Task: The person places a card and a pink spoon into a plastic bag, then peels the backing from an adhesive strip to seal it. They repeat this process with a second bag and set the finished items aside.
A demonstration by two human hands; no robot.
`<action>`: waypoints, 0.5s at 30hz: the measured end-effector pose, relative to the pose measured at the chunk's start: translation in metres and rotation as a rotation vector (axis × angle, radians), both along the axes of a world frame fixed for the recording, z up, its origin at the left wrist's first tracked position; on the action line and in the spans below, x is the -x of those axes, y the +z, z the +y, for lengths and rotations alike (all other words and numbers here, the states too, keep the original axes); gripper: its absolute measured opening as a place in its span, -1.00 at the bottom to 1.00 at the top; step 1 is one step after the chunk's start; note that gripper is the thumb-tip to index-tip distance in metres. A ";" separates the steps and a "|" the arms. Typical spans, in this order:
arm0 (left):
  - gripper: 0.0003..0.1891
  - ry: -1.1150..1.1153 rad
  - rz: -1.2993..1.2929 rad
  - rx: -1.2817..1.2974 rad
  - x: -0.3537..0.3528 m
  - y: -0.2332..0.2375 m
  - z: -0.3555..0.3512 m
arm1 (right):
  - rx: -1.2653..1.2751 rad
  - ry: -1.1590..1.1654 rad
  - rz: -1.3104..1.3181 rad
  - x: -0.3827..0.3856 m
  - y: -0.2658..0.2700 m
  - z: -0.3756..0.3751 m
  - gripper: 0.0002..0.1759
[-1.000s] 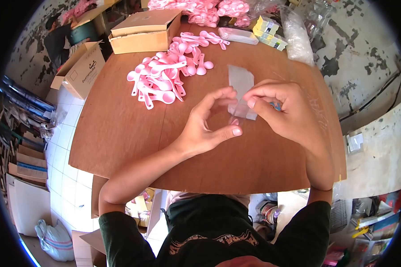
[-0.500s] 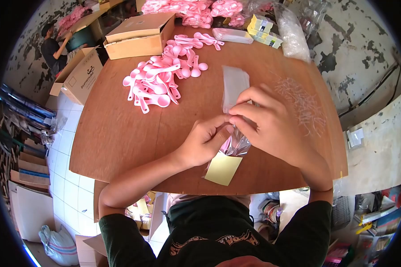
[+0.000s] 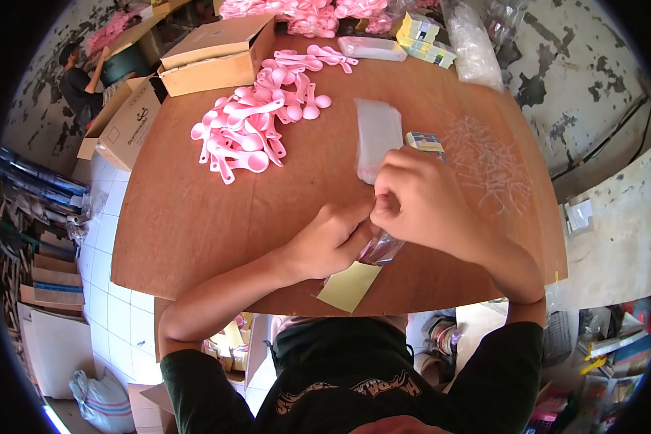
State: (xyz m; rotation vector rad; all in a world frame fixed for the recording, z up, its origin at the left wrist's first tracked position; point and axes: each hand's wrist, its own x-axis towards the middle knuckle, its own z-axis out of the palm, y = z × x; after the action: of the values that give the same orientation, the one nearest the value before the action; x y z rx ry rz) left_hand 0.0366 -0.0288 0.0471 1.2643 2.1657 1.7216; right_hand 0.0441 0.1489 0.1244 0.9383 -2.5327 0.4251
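Observation:
My left hand (image 3: pixel 334 240) is closed round the upper end of a clear plastic bag (image 3: pixel 383 248), with a pale yellow card (image 3: pixel 349 286) at its lower end. Against it, my right hand (image 3: pixel 417 202) is curled in a pinch at the bag's gathered top; any small item between its fingertips is hidden. Beyond the hands lie a stack of clear bags (image 3: pixel 378 139) and a small box of cards (image 3: pixel 425 142). Thin clear strips (image 3: pixel 488 163) are scattered to the right. Pink spoons (image 3: pixel 246 134) form a pile at the left.
A cardboard box (image 3: pixel 213 58) stands at the table's back left. Pink packets (image 3: pixel 296 16), yellow card stacks (image 3: pixel 421 37) and a bulky clear plastic bag (image 3: pixel 471 50) line the back. An open carton (image 3: pixel 126 126) and another person (image 3: pixel 83 85) are beyond the left edge.
My right hand has turned and its fingers have curled in, uncovering the small box behind it. The bag and its yellow card have tilted and shifted slightly left.

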 end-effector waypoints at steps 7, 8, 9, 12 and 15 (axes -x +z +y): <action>-0.69 -0.035 -0.224 -0.077 0.007 0.003 -0.004 | 1.268 0.041 -1.102 0.027 -0.044 0.046 -0.83; -0.66 -0.027 -0.277 -0.111 0.009 -0.001 -0.003 | 1.324 -0.042 -1.153 0.036 -0.041 0.063 -0.84; -0.65 -0.057 -0.470 -0.273 0.011 -0.012 0.001 | 1.378 -0.094 -1.085 0.045 -0.039 0.077 -0.85; -0.69 0.052 -0.470 -0.314 0.017 -0.016 0.002 | 1.469 -0.271 -0.850 0.094 -0.042 0.156 -0.83; -0.69 0.040 -0.481 -0.337 0.020 -0.019 0.002 | 0.631 -0.832 0.164 0.124 -0.060 0.233 -0.78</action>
State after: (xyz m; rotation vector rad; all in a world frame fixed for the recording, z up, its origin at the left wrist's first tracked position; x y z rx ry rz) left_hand 0.0161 -0.0266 0.0283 0.7456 1.6884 2.1963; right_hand -0.0797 0.3823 0.0644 -0.2989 -2.1556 0.7514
